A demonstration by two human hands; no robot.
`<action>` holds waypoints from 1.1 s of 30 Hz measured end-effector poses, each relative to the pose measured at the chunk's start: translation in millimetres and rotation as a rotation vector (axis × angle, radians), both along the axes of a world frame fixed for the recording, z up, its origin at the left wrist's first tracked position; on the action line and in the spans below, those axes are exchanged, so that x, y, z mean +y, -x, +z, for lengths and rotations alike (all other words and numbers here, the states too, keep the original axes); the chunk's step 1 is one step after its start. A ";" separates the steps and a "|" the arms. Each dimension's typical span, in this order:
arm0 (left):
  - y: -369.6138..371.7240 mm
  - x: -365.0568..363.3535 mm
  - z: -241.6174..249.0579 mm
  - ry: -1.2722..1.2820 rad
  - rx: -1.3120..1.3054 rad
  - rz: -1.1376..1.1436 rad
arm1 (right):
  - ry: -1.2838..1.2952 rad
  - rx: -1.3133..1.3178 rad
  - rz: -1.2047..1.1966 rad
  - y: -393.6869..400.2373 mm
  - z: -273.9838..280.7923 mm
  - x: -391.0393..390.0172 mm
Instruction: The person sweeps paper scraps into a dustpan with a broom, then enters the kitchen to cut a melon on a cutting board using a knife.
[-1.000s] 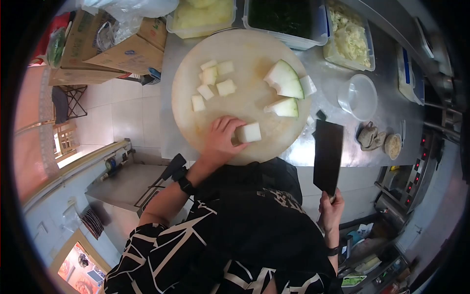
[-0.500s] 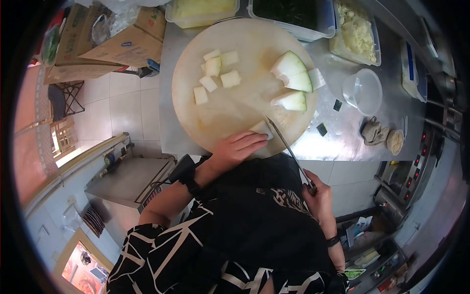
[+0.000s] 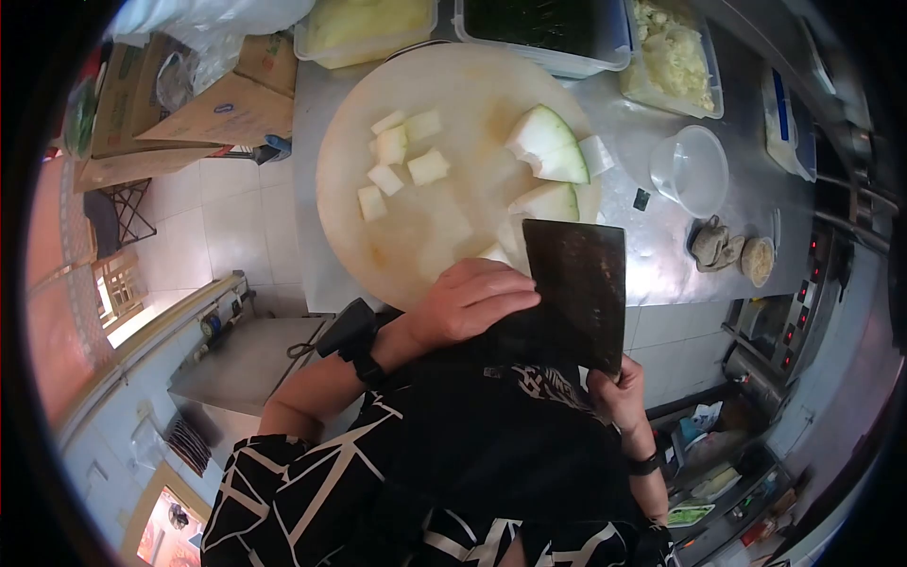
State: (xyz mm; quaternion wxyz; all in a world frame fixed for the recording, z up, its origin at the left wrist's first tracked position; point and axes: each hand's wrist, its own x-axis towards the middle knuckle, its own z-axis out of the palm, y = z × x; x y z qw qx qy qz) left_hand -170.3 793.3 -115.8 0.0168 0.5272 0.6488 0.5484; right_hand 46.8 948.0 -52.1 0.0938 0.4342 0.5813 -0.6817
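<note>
My right hand (image 3: 619, 392) grips the handle of a dark, broad-bladed cleaver (image 3: 576, 293). The blade's flat side faces up to me and covers part of the board's near right edge. Close beside the blade, my left hand (image 3: 480, 300) has its fingers together over a pale piece of winter melon (image 3: 494, 253), which is mostly hidden under them. Both rest at the near side of a round chopping board (image 3: 350, 241). Several pale melon chunks (image 3: 428, 166) lie at the board's left. Toward its right are larger green-rinded winter melon pieces (image 3: 550, 144).
Along the back stand tubs of pale food in liquid (image 3: 368, 26), dark green contents (image 3: 529, 24) and pale shreds (image 3: 669, 61). A clear round tub (image 3: 690, 170) and a crumpled cloth (image 3: 715, 244) sit on the metal table at right. Cardboard boxes (image 3: 222, 104) stand at left.
The cleaver has turned from edge-on to showing its broad flat side. My left hand has shifted slightly right and toward me. The whole view has moved a little.
</note>
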 end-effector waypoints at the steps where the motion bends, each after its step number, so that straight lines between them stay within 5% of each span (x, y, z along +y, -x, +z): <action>1: 2.6 8.4 10.7 0.023 0.041 -0.066 | 0.102 0.025 -0.099 -4.5 2.9 1.4; 7: -18.8 78.2 9.3 0.019 0.001 -0.306 | 0.141 0.168 -0.235 -65.2 -0.2 8.3; 9: -25.1 99.6 6.9 0.115 -0.139 -0.085 | 0.172 0.187 -0.396 -76.3 1.9 4.0; 11: -18.1 99.8 5.4 0.133 -0.125 -0.117 | 0.209 0.212 -0.537 -84.2 0.5 3.0; 15: 8.5 55.1 12.8 0.099 -0.102 0.086 | -0.208 -0.001 -0.504 -84.3 -8.2 -4.5; 18: 24.6 1.9 -7.2 0.148 -0.105 0.332 | -0.244 -0.054 -0.340 -75.6 -5.1 -9.3; 19: 26.8 -15.2 -13.2 0.203 0.039 0.182 | -0.232 -0.054 -0.335 -66.5 -4.2 -10.6; 21: 22.3 -30.7 -14.3 0.262 0.176 0.036 | -0.643 -0.080 0.091 -38.3 -2.1 -11.5; 23: 10.3 -31.4 -13.1 0.326 0.197 -0.114 | -0.631 -0.076 0.205 -24.0 -5.7 -13.9; 27: -9.9 -35.1 -44.9 0.341 0.181 -0.033 | -0.821 0.044 0.553 12.5 -3.3 -24.8; 29: -17.0 -36.2 -56.8 0.390 -0.267 -0.049 | -0.799 0.022 0.605 23.7 0.5 -28.9; 30: -15.0 -36.5 -58.8 0.390 -0.275 -0.050 | -0.777 0.023 0.608 26.7 1.4 -28.2; 32: -10.1 -36.1 -60.9 0.404 0.216 -0.061 | -0.768 -0.003 0.617 31.9 3.8 -28.8; 33: -9.5 -36.5 -63.8 0.406 0.206 -0.068 | -0.761 -0.022 0.624 33.6 5.2 -29.6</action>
